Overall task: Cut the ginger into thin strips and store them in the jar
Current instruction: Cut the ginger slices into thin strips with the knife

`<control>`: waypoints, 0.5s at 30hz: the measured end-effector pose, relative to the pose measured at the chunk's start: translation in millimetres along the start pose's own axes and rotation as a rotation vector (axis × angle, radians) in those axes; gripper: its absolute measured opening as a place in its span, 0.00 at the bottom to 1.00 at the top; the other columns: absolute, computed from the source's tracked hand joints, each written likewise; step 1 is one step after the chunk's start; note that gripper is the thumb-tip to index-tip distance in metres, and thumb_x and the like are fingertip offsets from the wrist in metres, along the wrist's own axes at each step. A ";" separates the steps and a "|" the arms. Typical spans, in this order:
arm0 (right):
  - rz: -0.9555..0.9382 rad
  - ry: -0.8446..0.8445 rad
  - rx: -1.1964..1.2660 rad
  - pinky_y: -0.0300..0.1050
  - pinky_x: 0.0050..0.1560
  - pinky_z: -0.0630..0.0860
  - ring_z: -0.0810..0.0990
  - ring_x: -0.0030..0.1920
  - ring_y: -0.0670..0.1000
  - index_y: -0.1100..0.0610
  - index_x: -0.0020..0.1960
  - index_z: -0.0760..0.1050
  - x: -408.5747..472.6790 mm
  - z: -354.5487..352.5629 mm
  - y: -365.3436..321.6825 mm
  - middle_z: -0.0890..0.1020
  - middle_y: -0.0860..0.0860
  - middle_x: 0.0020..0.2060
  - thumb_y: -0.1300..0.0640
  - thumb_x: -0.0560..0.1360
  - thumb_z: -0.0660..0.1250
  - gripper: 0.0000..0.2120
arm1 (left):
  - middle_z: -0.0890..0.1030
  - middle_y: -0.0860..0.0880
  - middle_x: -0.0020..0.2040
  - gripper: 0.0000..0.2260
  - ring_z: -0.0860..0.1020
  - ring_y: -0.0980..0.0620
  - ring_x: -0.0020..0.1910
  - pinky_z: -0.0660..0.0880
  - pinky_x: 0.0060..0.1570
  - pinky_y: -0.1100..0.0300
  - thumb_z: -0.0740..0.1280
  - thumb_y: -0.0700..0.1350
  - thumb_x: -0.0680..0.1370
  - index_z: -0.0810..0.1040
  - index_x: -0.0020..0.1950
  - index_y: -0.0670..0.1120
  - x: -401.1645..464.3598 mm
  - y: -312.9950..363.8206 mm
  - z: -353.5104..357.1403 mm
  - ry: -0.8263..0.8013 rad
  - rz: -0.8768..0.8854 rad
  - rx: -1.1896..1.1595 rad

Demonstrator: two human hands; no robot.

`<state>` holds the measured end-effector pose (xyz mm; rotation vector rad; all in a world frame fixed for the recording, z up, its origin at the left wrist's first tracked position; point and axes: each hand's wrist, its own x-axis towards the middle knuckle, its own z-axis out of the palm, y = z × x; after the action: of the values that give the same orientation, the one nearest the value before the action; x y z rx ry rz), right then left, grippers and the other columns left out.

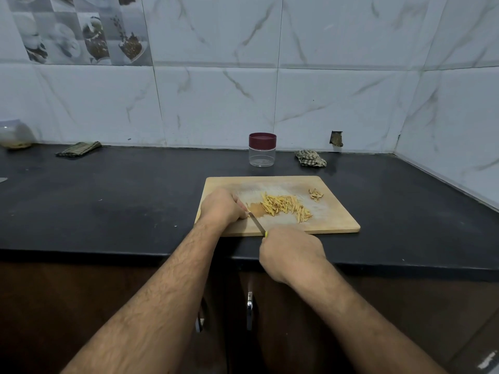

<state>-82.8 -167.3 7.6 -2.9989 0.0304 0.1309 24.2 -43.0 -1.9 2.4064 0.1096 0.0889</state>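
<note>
A wooden cutting board [334, 220] lies on the black counter. In its middle sits a pile of thin yellow ginger strips [286, 207], and a small heap of ginger peel [316, 195] lies near its far right corner. My left hand [221, 207] is curled over the board's left part, its fingertips holding down a small piece of ginger that is mostly hidden. My right hand [291, 251] grips the handle of a knife [258, 224], whose blade points toward my left fingertips. A clear jar with a maroon lid [262, 149] stands closed behind the board.
The black counter [108, 201] runs along a tiled wall with a corner at the right. A folded cloth [78, 149] and a plastic container [14, 133] sit at the back left. A crumpled checked cloth [310, 158] lies right of the jar. Cabinet handles [249, 310] are below the counter edge.
</note>
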 end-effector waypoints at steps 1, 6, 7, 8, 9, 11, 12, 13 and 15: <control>0.007 0.002 0.009 0.48 0.42 0.71 0.76 0.44 0.55 0.54 0.55 0.76 -2.6 0.2 3.1 0.77 0.51 0.46 0.56 0.81 0.59 0.08 | 0.82 0.57 0.40 0.03 0.74 0.61 0.39 0.69 0.35 0.68 0.73 0.42 0.74 0.86 0.44 0.49 -0.1 0.1 -0.2 -0.003 -0.001 0.001; -0.001 0.043 0.050 0.47 0.43 0.73 0.78 0.46 0.55 0.55 0.56 0.76 -3.4 -1.3 8.5 0.80 0.52 0.49 0.54 0.81 0.57 0.11 | 0.79 0.59 0.36 0.03 0.73 0.61 0.38 0.68 0.34 0.67 0.73 0.42 0.74 0.85 0.41 0.49 -0.2 0.9 -0.2 0.001 -0.011 0.000; -0.005 0.046 0.058 0.47 0.42 0.72 0.77 0.46 0.55 0.55 0.55 0.76 -1.9 -1.7 7.6 0.80 0.52 0.49 0.55 0.81 0.57 0.10 | 0.80 0.59 0.36 0.03 0.74 0.61 0.39 0.68 0.34 0.67 0.73 0.42 0.74 0.85 0.41 0.49 -0.3 1.2 -0.4 0.001 -0.017 -0.002; -0.007 0.044 0.063 0.46 0.42 0.71 0.77 0.46 0.55 0.55 0.54 0.76 -0.4 -2.2 6.4 0.80 0.52 0.49 0.55 0.81 0.57 0.09 | 0.80 0.58 0.37 0.03 0.74 0.60 0.39 0.68 0.34 0.66 0.73 0.42 0.74 0.85 0.41 0.49 -0.8 1.4 -0.5 0.000 -0.022 -0.003; -0.008 0.041 0.067 0.46 0.42 0.71 0.76 0.46 0.55 0.55 0.54 0.76 1.0 -3.4 4.5 0.80 0.53 0.50 0.55 0.81 0.58 0.09 | 0.80 0.58 0.37 0.03 0.74 0.60 0.40 0.69 0.33 0.66 0.73 0.42 0.74 0.84 0.41 0.49 -0.8 1.6 -1.2 -0.001 -0.026 -0.003; -0.008 0.038 0.075 0.47 0.43 0.71 0.75 0.45 0.55 0.55 0.57 0.76 3.7 -3.7 0.9 0.79 0.52 0.49 0.56 0.81 0.59 0.09 | 0.80 0.57 0.37 0.02 0.75 0.59 0.40 0.69 0.33 0.65 0.73 0.42 0.74 0.84 0.42 0.48 -1.2 2.1 -1.9 -0.002 -0.032 0.002; -0.011 0.038 0.073 0.47 0.42 0.71 0.74 0.45 0.55 0.56 0.58 0.76 5.3 -3.3 -0.5 0.78 0.52 0.48 0.56 0.81 0.59 0.10 | 0.80 0.57 0.37 0.01 0.75 0.58 0.40 0.69 0.33 0.65 0.73 0.42 0.74 0.85 0.43 0.48 -1.5 2.3 -2.2 0.001 -0.031 0.009; -0.016 0.035 0.065 0.47 0.42 0.70 0.74 0.44 0.55 0.57 0.58 0.76 6.2 -3.2 -1.9 0.77 0.52 0.47 0.57 0.81 0.59 0.10 | 0.80 0.57 0.37 0.01 0.75 0.58 0.40 0.70 0.33 0.66 0.73 0.42 0.74 0.85 0.44 0.47 -1.6 2.2 -2.2 0.004 -0.030 0.014; -0.023 0.024 0.047 0.47 0.42 0.70 0.73 0.44 0.55 0.57 0.60 0.76 7.7 -2.8 -4.0 0.75 0.52 0.45 0.57 0.81 0.59 0.11 | 0.80 0.56 0.37 0.02 0.75 0.57 0.40 0.70 0.34 0.66 0.73 0.42 0.74 0.85 0.45 0.47 -2.4 2.1 -2.5 0.007 -0.029 0.027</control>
<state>-74.9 -163.8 10.2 -2.9532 0.0021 0.0909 21.7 -43.1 1.3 2.4309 0.1496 0.0836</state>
